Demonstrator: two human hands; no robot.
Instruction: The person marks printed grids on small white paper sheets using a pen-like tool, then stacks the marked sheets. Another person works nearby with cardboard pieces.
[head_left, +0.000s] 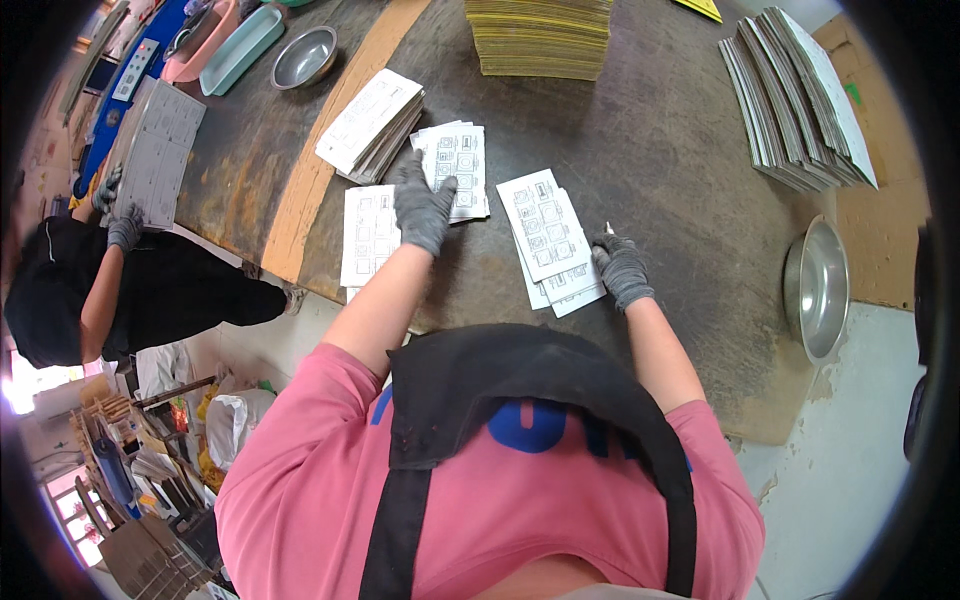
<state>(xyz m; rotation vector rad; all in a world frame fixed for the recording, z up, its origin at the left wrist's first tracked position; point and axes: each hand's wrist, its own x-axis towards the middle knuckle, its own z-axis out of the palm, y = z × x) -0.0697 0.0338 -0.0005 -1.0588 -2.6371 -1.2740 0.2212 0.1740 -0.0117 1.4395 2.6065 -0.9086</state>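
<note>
My left hand (423, 208), in a grey glove, rests with thumb and fingers apart at the left edge of a small pile of white printed sheets (462, 160). Below it and partly under my wrist lies another pile of printed sheets (367, 232). My right hand (622, 270), also gloved in grey, is curled beside the right edge of a fanned pile of printed sheets (545, 225). A small pale tip (608, 228) pokes out at its fingers; the rest is hidden. Behind my left hand stands a thicker stack of white printed sheets (372, 115).
A yellow-edged stack (540, 40) stands at the far side of the dark table (660, 130), a tall leaning stack (800, 110) at far right. Metal bowls (305, 58) (818, 290) sit left and right. At left, a co-worker's gloved hands (125, 228) hold a printed board (160, 150).
</note>
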